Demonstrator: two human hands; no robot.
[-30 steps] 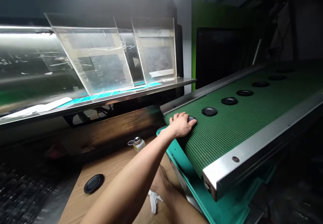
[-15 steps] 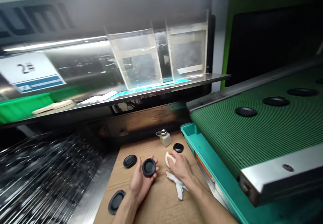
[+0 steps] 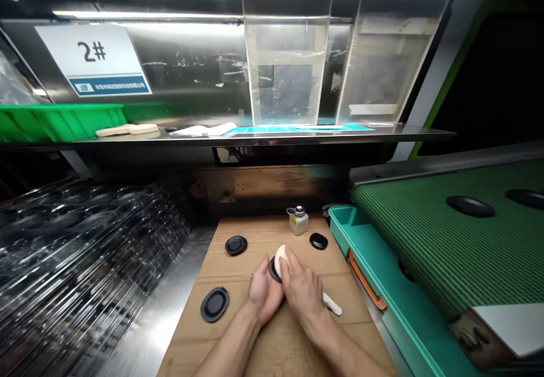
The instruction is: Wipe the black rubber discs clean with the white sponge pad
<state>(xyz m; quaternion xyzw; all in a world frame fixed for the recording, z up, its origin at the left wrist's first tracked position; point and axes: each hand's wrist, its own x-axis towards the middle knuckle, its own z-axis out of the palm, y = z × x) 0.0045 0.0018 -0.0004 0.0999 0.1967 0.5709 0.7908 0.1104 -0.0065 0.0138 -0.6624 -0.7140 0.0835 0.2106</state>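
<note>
Rubbing: from the head camera, a person's left hand (image 3: 266,296) and right hand (image 3: 302,293) work close together over a brown cardboard sheet (image 3: 276,354).

Left hand: it cups a black disc (image 3: 272,270) from below, with the fingers curled up around the edge. The disc sits just above the cardboard, tilted, and is partly hidden.

Right hand: it pinches a white pad (image 3: 280,259) and presses it on the disc. The two hands nearly touch.

Close by: three more black discs (image 3: 236,245) lie on the cardboard, and one is near a small bottle (image 3: 298,221) with a metal top. A white cloth (image 3: 332,304) pokes out by the right hand.

Farther off: a teal tray (image 3: 352,235) and a green belt (image 3: 425,235) sit to the right.

Could go wrong: pushing too hard could make the disc slip and drop. A careless bump could tip the bottle over.
</note>
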